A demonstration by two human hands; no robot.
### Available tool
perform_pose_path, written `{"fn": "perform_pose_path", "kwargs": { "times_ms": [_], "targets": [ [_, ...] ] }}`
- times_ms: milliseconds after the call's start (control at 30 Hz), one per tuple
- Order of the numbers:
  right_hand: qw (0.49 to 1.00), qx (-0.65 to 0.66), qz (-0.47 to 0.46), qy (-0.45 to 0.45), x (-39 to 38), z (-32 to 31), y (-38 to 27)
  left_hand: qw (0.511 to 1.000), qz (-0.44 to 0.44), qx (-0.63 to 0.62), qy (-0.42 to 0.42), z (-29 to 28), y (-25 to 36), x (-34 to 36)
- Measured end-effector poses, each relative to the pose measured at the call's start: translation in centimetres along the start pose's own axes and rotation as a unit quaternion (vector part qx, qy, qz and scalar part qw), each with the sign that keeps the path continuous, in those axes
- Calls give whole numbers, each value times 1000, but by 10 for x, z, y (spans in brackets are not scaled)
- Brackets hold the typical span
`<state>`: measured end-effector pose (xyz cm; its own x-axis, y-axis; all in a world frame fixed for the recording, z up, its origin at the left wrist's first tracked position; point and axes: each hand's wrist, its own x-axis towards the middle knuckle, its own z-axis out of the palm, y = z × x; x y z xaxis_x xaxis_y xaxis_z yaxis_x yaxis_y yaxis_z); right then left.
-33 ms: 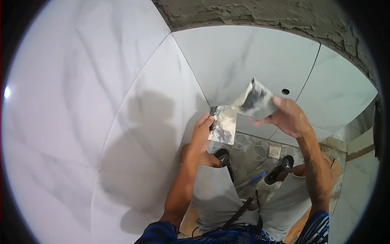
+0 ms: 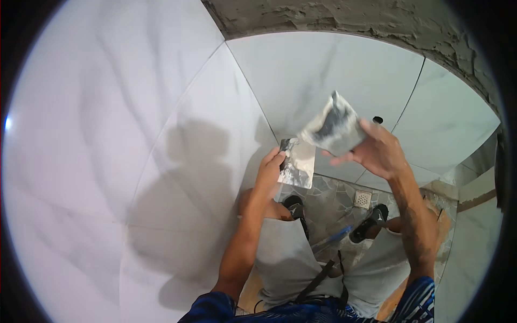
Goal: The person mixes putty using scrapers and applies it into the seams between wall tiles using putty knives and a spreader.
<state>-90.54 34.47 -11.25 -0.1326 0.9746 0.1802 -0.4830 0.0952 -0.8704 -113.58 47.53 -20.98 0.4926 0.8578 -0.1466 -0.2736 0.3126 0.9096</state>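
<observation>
My left hand grips a small flat square blade smeared with white and grey paste, held upright near the tiled corner. Higher and to the right, my right hand holds a second flat, blurred blade with white paste along its edges and a dark middle. Its lower left corner is at the top of the left blade; I cannot tell if they touch.
Marbled tile walls meet in a corner, with grey mortar above and a small round hole at right. Below are a stone-patterned floor, a square drain, a blue tool and my shoes.
My right hand and its blade have risen and shifted a little left. My left hand and its blade have moved slightly up and right.
</observation>
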Motion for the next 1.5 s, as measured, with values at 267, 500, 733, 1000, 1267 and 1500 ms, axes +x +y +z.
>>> {"fn": "perform_pose_path", "kwargs": {
  "times_ms": [267,500,733,1000,1267,1500],
  "targets": [
    [996,65,-52,-21,67,50,0,997,-10,-32,-74,0,-6,12],
    [848,-455,-233,137,120,78,40,996,-52,-65,-26,-1,-18,10],
    [572,-616,-526,129,200,76,56,993,-49,-80,-67,-7,-24,14],
    [547,-615,-532,197,238,87,65,992,-49,-84,-76,-7,-26,15],
    [640,-644,-401,124,188,81,41,991,-52,-101,-73,-9,-26,13],
    [698,-629,-273,208,217,104,14,991,-50,-92,-83,-14,-35,20]
  ]
}}
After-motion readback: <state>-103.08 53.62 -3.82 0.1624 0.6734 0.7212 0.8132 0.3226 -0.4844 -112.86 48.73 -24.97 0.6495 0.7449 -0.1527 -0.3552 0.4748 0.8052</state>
